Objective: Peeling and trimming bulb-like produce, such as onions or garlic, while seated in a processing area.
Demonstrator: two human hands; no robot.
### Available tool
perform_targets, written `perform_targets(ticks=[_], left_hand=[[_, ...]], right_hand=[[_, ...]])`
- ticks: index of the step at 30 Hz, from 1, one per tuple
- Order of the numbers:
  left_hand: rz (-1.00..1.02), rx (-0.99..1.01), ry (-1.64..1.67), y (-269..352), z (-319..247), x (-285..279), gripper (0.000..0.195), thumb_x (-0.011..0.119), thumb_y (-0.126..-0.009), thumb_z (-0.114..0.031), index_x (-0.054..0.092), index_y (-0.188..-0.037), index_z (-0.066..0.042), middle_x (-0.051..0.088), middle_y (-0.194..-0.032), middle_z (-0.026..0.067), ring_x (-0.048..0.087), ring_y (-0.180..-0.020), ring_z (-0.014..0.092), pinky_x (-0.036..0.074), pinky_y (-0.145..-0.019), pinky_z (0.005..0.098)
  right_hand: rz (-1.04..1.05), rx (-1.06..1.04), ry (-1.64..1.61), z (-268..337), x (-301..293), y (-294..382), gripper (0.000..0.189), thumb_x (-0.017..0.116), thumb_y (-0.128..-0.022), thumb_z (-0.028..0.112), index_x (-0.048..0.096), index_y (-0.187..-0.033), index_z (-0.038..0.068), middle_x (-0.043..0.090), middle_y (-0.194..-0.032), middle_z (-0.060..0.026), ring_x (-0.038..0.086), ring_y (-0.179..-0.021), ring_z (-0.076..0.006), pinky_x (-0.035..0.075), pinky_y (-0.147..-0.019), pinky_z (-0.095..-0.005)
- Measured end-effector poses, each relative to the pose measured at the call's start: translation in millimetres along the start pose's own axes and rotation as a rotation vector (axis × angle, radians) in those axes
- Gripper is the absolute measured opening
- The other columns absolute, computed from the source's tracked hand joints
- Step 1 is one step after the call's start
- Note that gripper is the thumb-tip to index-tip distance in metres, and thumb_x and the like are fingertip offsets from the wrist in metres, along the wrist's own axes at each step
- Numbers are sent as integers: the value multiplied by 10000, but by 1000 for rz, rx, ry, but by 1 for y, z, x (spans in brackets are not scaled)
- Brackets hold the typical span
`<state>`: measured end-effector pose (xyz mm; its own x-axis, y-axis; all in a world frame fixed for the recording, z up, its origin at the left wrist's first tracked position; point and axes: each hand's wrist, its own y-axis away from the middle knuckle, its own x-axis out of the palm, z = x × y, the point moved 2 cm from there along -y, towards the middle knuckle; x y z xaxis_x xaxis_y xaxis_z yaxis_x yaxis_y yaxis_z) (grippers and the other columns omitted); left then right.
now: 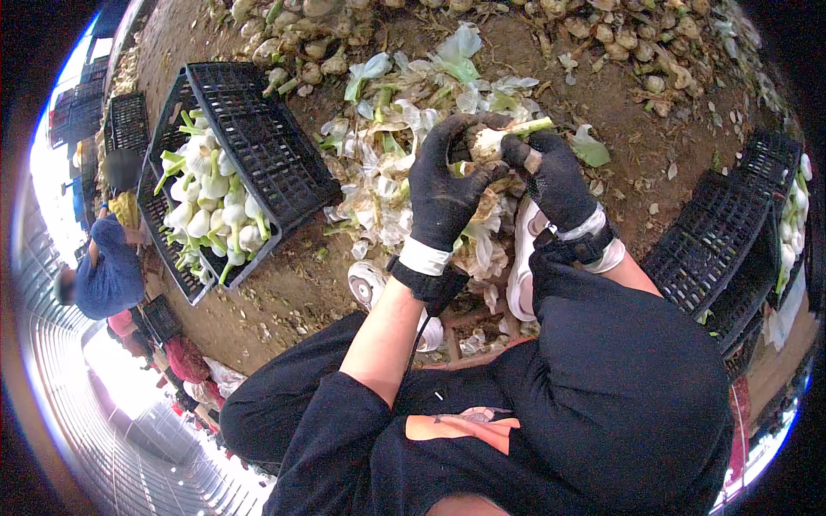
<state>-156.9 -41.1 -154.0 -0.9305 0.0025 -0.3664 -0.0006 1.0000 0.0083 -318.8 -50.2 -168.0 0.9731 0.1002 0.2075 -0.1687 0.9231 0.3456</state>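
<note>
Both my hands wear dark knit gloves with white bands at the wrists. My left hand (445, 180) curls its fingers around a garlic bulb (485, 144) with dirty, papery skin and a short green stem pointing right. My right hand (558, 174) touches the same bulb near its stem, the thumb and fingers bent; whether it holds a small tool cannot be told. Beneath the hands lies a heap of peeled garlic skins (381, 187), white and brown with green bits. To the left, cleaned white garlic bulbs (210, 193) with cut green stems fill a black plastic crate.
Unpeeled garlic bulbs (619, 39) are piled along the far side of the dirt floor. A black crate (264, 129) stands tilted at the left; more black crates (710, 238) are at the right. My shoes flank the skins. A person in blue (113, 264) is at the far left.
</note>
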Motion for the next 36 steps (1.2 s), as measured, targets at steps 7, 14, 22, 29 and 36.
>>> perform_targets(ticks=[7, 14, 22, 29, 36], left_hand=[[82, -539, 1083, 4, 9, 7, 308, 543, -918, -26, 499, -1222, -43, 578, -1133, 85, 554, -1046, 171, 498, -873, 299], [-45, -411, 733, 3, 20, 9, 383, 604, -916, -107, 468, -1269, -49, 584, -1115, 93, 573, -964, 163, 487, -855, 306], [14, -115, 216, -1, 20, 5, 373, 515, -982, -305, 493, -1248, -43, 608, -1078, 74, 572, -1002, 176, 470, -867, 311], [230, -640, 679, 1, 44, -2, 486, 479, -952, -515, 535, -1217, -112, 626, -992, 76, 606, -838, 157, 516, -696, 301], [137, -241, 105, 3, 12, -2, 562, 821, -723, -133, 453, -1140, -50, 638, -1068, 105, 611, -937, 159, 504, -827, 301]], right_hand=[[55, -431, 78, -22, 3, -8, 291, 662, -798, 84, 641, -1077, 6, 658, -1075, -129, 615, -1016, -247, 467, -916, -373], [210, -316, 134, -31, 1, -22, 299, 616, -836, 134, 617, -1099, -9, 653, -1096, -142, 622, -1005, -265, 472, -915, -370], [-25, -422, 412, -34, 3, -6, 323, 581, -751, 9, 632, -1069, -10, 662, -1045, -163, 631, -974, -307, 487, -873, -388], [-8, -753, 762, -16, 3, -13, 349, 658, -709, 24, 650, -1056, 60, 630, -1088, -173, 593, -1033, -356, 451, -920, -406], [-94, -583, 682, -22, 12, 1, 269, 638, -758, 100, 673, -1017, 40, 674, -1006, -174, 651, -932, -335, 513, -834, -385]])
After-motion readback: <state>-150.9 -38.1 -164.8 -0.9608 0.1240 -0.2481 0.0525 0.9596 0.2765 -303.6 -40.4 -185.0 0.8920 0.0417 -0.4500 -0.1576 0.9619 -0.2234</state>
